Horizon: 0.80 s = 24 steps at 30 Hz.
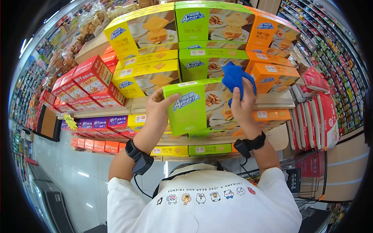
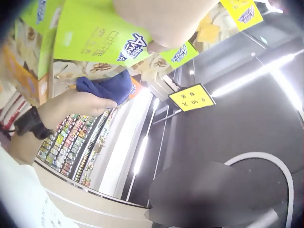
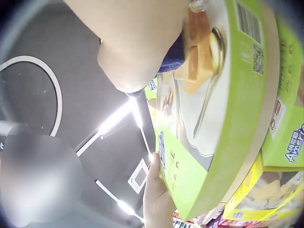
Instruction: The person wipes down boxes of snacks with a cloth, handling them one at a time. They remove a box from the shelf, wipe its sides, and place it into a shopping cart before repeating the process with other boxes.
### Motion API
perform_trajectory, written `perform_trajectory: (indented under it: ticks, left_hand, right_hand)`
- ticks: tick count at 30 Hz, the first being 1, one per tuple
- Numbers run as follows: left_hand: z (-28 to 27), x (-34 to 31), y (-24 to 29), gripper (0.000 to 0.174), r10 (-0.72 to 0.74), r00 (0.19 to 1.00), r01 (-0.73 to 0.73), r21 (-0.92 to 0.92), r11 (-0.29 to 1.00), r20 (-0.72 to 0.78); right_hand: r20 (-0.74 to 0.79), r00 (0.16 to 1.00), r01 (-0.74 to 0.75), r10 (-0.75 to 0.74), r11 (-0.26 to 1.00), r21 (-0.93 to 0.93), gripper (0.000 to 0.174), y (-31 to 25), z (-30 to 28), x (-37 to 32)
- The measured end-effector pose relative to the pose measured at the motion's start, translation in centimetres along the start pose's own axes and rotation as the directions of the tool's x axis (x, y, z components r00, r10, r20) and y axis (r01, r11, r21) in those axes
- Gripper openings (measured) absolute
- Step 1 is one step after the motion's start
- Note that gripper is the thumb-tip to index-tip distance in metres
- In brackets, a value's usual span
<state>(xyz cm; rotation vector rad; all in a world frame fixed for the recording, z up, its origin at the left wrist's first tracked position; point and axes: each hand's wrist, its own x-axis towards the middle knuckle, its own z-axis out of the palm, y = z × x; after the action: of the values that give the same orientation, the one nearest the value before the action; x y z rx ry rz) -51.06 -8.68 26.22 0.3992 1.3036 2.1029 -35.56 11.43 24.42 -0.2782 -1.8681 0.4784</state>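
A green Ameria box (image 1: 186, 112) is tilted at the front of the stacked boxes. The left hand (image 1: 158, 106) grips its left edge, thumb on the front face; in the right wrist view that hand (image 3: 157, 199) is at the box's end. A blue cloth (image 1: 234, 79) is bunched in the right hand (image 1: 245, 103), fingers curled round it, at the box's upper right side. The left wrist view shows the cloth (image 2: 107, 89) in the right hand (image 2: 76, 108) beside the printed cracker picture.
Yellow boxes (image 1: 145, 77), green boxes (image 1: 215, 23) and orange boxes (image 1: 276, 75) are stacked behind. Red boxes (image 1: 87, 77) stand at the left, red-and-white bags (image 1: 324, 116) at the right. A wire cart (image 1: 311, 182) is at lower right. A yellow price sign (image 2: 192, 98) hangs nearby.
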Motion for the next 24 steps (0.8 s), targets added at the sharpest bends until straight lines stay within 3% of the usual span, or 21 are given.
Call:
perform_trajectory:
  ticks: [2,9,16,19,24]
  left_hand:
    - [-0.5,0.3,-0.6,0.034,-0.071,0.997,0.07,-0.045,0.997,-0.03]
    - [-3.7,1.4,-2.7,0.028,-0.197,0.979,0.195,-0.051,0.98,-0.049]
    - [-5.8,1.4,-4.1,0.034,-0.23,0.963,0.212,-0.127,0.969,-0.144]
    - [-5.5,0.6,-3.6,0.041,-0.218,0.965,0.203,-0.11,0.973,-0.149]
    - [-6.1,-0.4,-3.5,0.045,-0.173,0.945,0.186,0.022,0.982,-0.279]
  right_hand:
    - [0.032,0.995,0.1,-0.098,0.992,-0.08,0.025,-0.2,0.7,0.1]
    - [0.284,0.944,0.227,-0.171,0.957,-0.179,0.027,-0.5,2.6,1.3]
    - [0.467,0.88,0.236,-0.086,0.933,-0.273,0.033,-0.3,3.8,1.8]
    - [0.51,0.859,0.203,-0.028,0.935,-0.292,0.032,0.3,4.2,1.9]
    - [0.538,0.843,0.188,0.01,0.932,-0.312,0.032,0.5,4.7,2.3]
